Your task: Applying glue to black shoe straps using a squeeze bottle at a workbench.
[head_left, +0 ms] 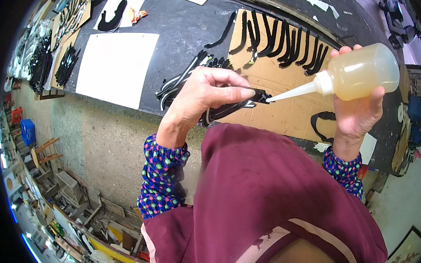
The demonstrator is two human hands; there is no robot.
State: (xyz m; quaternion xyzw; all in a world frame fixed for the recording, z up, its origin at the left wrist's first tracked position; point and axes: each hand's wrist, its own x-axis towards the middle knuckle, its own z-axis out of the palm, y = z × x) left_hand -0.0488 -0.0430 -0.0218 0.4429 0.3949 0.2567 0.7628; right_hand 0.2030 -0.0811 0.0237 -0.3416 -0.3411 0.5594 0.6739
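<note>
While the left hand (203, 95) pinches a black strap (233, 106) w/ thumb on top, fingers clenched round it, the right hand (360, 109) grasps a squeeze bottle (362, 72) of yellowish liquid, fingers wrapped round its body. Bottle lies near horizontal, long axis running left-right, white nozzle (295, 92) pointing left, tip touching the strap's right end. Strap's long axis also roughly left-right, dipping a bit toward the left, held above the table edge, just in front of the cardboard (287, 111). On that cardboard a row of curved black strips (287, 40) lies side by side, each running front to back. More black strips (182, 77) sit bunched behind the left hand. Table (183, 21) is dark, w/ a white sheet (115, 67) on it to the left & another black piece on white paper further back. Floor (103, 139) is speckled concrete; shelves & clutter line the room's left side, blue crate (27, 130) among them
</note>
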